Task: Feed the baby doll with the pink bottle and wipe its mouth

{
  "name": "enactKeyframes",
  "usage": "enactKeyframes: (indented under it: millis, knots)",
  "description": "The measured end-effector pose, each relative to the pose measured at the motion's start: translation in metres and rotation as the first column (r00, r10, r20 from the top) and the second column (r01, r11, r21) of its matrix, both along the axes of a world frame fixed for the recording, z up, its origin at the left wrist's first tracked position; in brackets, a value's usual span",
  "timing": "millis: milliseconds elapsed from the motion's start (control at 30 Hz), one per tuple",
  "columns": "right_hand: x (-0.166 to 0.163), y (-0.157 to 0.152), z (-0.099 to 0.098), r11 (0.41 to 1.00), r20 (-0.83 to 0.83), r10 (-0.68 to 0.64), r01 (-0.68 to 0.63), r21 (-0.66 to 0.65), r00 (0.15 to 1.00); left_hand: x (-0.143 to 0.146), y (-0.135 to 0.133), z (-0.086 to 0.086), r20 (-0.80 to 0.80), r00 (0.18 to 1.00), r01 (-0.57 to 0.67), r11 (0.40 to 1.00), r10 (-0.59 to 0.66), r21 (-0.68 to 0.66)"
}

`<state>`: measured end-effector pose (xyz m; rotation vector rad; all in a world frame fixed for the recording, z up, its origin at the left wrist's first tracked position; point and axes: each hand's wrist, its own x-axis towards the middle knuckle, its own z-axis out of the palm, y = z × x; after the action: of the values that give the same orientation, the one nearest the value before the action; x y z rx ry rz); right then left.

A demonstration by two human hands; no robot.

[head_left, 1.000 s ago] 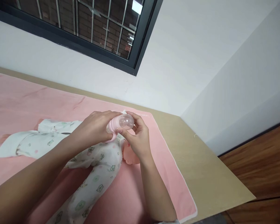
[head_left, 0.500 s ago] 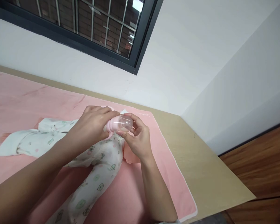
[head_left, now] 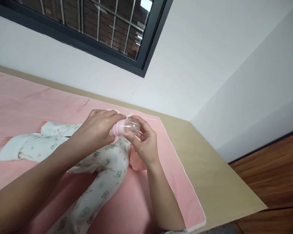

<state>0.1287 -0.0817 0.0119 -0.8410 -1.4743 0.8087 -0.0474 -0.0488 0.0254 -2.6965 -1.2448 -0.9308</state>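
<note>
Bounds first: we have a soft pink mat with white edging [head_left: 179,185] on a tan wood-look worktop [head_left: 210,175]. Past the mat's right edge we get a broad stretch of worktop; past its far edge just a thin strip, then the smooth white wall [head_left: 171,94], so that's the tight side. A doll in white bear-printed clothes [head_left: 113,161] lies on the mat, below our hands.

Our pink-and-clear plastic baby bottle [head_left: 126,127] is held over the mat, toward its right end. Long axis near level, roughly along the mat's length. Clear domed end faces the mat's right edge, pink end the left. Dome's glossy, transparent; collar's pale pink and ringed, pink loop handle partly hidden.

Our left hand [head_left: 100,127] wraps the pink end; our right hand [head_left: 146,141] pinches the dome, thumb against fingers. We can't tell whether bottle touches doll.
</note>
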Motion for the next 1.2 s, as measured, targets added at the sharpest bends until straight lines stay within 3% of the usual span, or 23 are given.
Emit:
enactKeyframes:
  millis: [267,400,500,600,667,767,867,967,1067,1200]
  knots:
    - [0.006,0.002,0.003,0.998,-0.001,-0.055,0.055,0.037,0.998,0.005,0.004,0.001,-0.001,0.998,-0.065,0.994,0.065,-0.085]
    - [0.029,0.003,0.013,0.973,-0.076,-0.202,0.209,0.101,0.976,0.002,0.004,0.009,0.0,0.992,-0.129,0.986,0.129,-0.102]
    - [0.067,0.019,0.011,0.929,-0.099,-0.335,0.346,0.134,0.937,-0.003,0.001,0.02,0.001,0.985,-0.172,0.975,0.174,-0.137]
    - [0.115,0.048,-0.011,0.864,-0.032,-0.495,0.496,0.084,0.868,-0.01,-0.002,0.028,0.042,0.971,-0.222,0.956,0.234,-0.19]
    - [0.144,0.068,-0.036,0.779,0.065,-0.627,0.627,0.024,0.776,-0.015,0.001,0.029,0.096,0.962,-0.233,0.953,0.255,-0.194]
    - [0.169,0.088,-0.077,0.642,0.311,-0.724,0.767,-0.023,0.616,-0.019,0.015,0.022,0.164,0.945,-0.253,0.95,0.283,-0.185]
    - [0.176,0.094,-0.114,0.588,0.507,-0.693,0.809,-0.015,0.513,-0.021,0.043,0.007,0.195,0.901,-0.338,0.909,0.388,-0.245]
    - [0.176,0.095,-0.138,0.549,0.629,-0.64,0.835,-0.027,0.441,-0.023,0.075,-0.012,0.191,0.9,-0.347,0.91,0.391,-0.227]
    - [0.177,0.097,-0.149,0.524,0.72,-0.581,0.852,-0.026,0.379,-0.026,0.104,-0.029,0.197,0.869,-0.417,0.886,0.454,-0.202]
    - [0.178,0.101,-0.152,0.494,0.746,-0.565,0.868,-0.037,0.353,-0.029,0.131,-0.044,0.141,0.863,-0.437,0.856,0.486,-0.275]
